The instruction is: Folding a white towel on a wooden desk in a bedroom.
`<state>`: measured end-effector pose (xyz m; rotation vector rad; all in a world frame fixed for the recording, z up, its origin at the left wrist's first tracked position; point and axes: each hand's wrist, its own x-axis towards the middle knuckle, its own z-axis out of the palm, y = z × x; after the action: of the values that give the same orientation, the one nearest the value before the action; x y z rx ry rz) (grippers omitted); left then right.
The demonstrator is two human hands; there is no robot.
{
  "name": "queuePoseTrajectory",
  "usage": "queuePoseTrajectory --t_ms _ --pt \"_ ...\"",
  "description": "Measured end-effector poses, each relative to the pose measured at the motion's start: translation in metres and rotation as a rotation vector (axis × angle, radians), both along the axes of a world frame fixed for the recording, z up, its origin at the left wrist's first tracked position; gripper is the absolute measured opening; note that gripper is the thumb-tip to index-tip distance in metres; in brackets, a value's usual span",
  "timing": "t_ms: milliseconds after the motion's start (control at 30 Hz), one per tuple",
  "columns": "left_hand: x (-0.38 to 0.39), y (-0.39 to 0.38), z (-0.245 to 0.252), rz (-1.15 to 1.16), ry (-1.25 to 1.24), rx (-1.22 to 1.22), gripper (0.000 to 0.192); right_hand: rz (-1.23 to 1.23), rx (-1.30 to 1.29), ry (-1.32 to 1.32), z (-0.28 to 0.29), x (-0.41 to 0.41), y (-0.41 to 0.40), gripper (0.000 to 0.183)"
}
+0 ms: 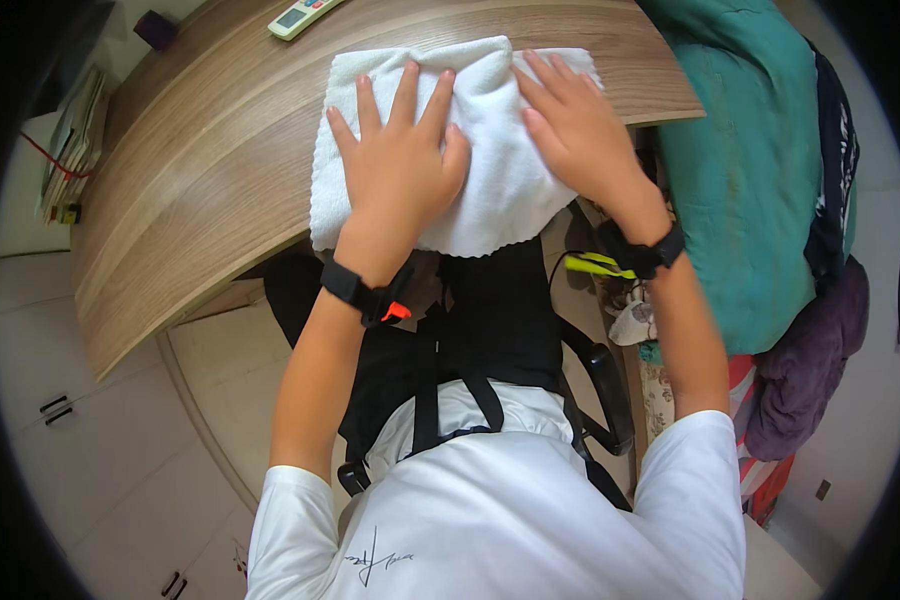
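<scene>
A white cloth (487, 172) with a scalloped edge lies on the wood-grain desktop (225, 157), and its near part hangs over the front edge. My left hand (401, 157) rests flat on the cloth's left half, fingers spread and pointing away from me. On the right part, my right hand (581, 127) lies palm down, its fingers angled up and to the left. A raised fold runs through the cloth between the two hands. Neither hand appears to grip the cloth. Both wrists wear black straps, the left with an orange tab, the right with a yellow-green one.
A white remote control (300, 16) lies at the far edge of view. A dark purple object (156, 30) and a stack of papers or books (75, 150) are at the left. Green bedding (742, 180) is heaped at the right. A black chair armrest (600, 375) stands beside me.
</scene>
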<state>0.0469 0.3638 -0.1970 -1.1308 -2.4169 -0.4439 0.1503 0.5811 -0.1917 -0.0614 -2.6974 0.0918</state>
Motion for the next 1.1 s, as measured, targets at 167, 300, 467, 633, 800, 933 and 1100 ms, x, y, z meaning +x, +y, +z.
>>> queuePoseTrajectory --t_ms 167,300,467,633,800,933,1100 --pt "0.001 0.019 0.002 0.091 0.038 0.019 0.057 -0.056 0.015 0.034 0.003 -0.006 0.042 0.049" --pt "0.003 0.044 -0.002 0.171 0.014 -0.05 0.056 -0.14 0.061 0.066 -0.01 -0.028 0.027 0.049" --pt "0.006 0.028 -0.01 0.039 -0.007 0.072 0.055 -0.004 0.03 0.017 -0.005 0.005 0.012 0.051" --pt "0.007 0.041 -0.003 0.067 0.025 0.07 0.054 -0.027 0.118 0.025 0.004 0.006 0.06 0.052" --pt "0.005 0.046 -0.008 0.078 0.053 0.108 0.05 -0.079 0.014 0.032 -0.008 -0.004 0.044 0.052" --pt "0.016 0.031 0.007 0.061 -0.091 0.029 0.043 -0.073 0.027 0.05 -0.006 0.019 0.023 0.052" --pt "0.013 0.022 0.001 -0.024 0.082 0.099 0.046 -0.063 0.036 0.046 -0.006 0.015 0.061 0.051"
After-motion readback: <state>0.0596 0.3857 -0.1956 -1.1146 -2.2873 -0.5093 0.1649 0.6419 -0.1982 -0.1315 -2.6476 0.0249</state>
